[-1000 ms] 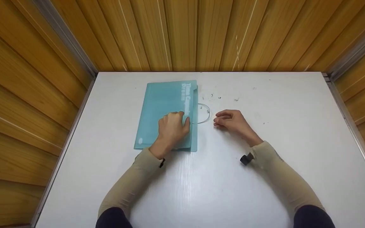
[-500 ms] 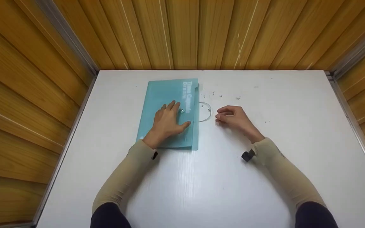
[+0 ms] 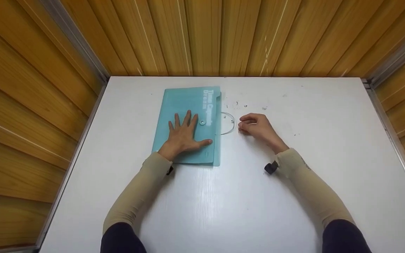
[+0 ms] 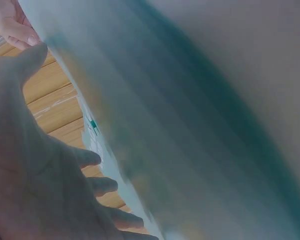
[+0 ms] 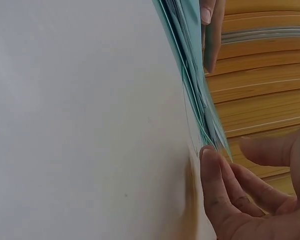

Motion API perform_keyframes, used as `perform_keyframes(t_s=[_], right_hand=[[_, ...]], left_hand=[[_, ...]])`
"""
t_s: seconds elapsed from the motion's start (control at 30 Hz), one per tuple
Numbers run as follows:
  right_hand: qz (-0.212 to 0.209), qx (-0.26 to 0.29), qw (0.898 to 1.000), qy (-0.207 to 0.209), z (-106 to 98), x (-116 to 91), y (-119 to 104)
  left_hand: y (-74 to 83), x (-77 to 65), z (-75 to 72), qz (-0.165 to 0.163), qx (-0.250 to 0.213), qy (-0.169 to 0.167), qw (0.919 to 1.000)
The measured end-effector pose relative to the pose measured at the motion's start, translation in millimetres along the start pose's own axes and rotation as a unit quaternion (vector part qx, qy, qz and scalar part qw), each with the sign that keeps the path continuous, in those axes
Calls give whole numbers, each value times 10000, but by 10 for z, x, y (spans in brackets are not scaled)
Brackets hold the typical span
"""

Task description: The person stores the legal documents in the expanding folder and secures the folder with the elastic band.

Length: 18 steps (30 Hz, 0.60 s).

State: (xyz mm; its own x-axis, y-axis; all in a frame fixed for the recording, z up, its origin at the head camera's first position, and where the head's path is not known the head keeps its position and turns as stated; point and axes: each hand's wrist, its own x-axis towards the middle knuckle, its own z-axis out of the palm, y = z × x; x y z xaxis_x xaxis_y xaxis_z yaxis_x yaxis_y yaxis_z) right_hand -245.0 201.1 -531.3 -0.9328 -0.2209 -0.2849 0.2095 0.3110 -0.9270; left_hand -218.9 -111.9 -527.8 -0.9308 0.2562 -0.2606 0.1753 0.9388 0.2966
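Observation:
A teal document folder (image 3: 183, 98) with white lettering lies on the white table. Its round button (image 3: 202, 122) shows on the flap near the right side. A thin clear elastic loop (image 3: 233, 121) sticks out past the folder's right edge. My left hand (image 3: 183, 137) rests on the folder with fingers spread, the thumb pointing towards the flap edge. Just right of the loop, my right hand (image 3: 258, 127) sits low by the table with loosely bent fingers. In the right wrist view its thumb (image 5: 269, 151) stands apart from the fingers, and nothing shows between them.
The white table (image 3: 202, 207) has several small dark marks (image 3: 245, 105) right of the folder. Wood-patterned panels (image 3: 202, 38) enclose the back and both sides. A small black device (image 3: 270, 167) is strapped at the right wrist.
My left hand has straightened from a curled pose over the button and shifted left, uncovering the button, with its fingers now spread on the folder. The right hand stays almost where it was.

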Motion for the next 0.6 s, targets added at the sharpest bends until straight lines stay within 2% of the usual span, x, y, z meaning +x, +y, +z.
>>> perform_keyframes(t_s=[0.17, 0.37, 0.6], right_hand=[[-266, -421, 9987, 67, 45, 56, 20], [-562, -1133, 9919, 114, 94, 146, 4], [-517, -1430, 9883, 153, 143, 210, -18]], left_hand=[[-34, 0, 21, -59, 72, -220, 9997], [-82, -2, 55, -103, 272, -234, 9993], [-71, 20, 73, -177, 413, -182, 9988]])
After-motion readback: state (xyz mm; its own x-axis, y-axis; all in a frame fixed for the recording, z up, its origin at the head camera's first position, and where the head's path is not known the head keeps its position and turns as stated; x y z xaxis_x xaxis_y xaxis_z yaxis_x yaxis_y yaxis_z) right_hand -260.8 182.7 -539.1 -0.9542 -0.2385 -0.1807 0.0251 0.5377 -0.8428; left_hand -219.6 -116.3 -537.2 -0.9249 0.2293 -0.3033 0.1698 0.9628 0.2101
